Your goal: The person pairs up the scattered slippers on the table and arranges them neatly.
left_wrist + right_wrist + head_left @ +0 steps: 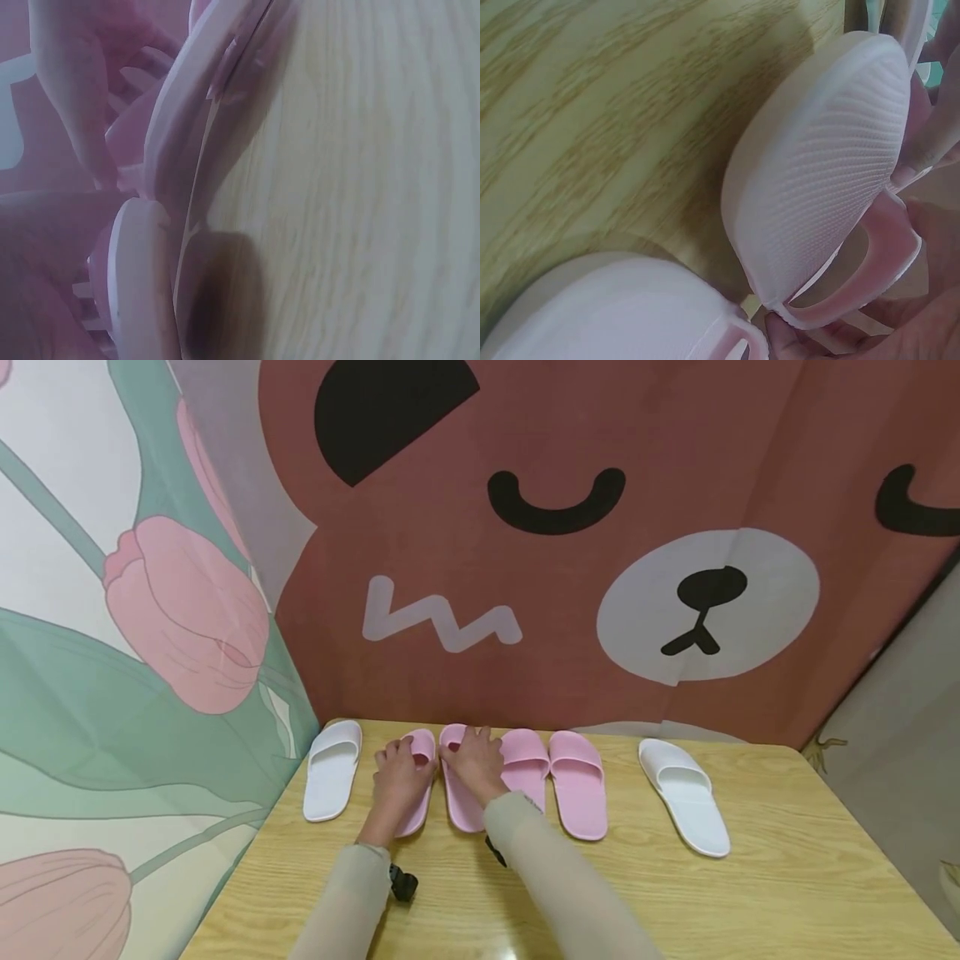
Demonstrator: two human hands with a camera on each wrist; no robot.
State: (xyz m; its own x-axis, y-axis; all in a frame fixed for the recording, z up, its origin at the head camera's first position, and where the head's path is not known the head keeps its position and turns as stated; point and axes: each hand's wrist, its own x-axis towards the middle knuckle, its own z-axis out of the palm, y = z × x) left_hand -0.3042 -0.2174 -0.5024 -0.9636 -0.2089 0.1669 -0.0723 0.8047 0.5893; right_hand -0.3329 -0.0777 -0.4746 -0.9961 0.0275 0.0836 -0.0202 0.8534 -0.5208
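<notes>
My left hand (397, 779) holds a pink slipper (420, 811) by its strap end. Beside it, my right hand (477, 762) grips another pink slipper (462, 810) over the strap, with fingers at the strap's edges in the right wrist view. That view shows the slipper's ribbed footbed (832, 157). The two held slippers stand side by side, toes toward the back wall. Two more pink slippers lie close on the right, one (531, 772) partly behind my right sleeve, the other (578, 793) in full view.
A white slipper (332, 772) lies near the table's left edge, and another white slipper (686, 797) lies angled on the right. The wooden table (795, 860) meets a bear-printed backdrop (555, 685) behind and a flower-printed one (187, 610) on the left.
</notes>
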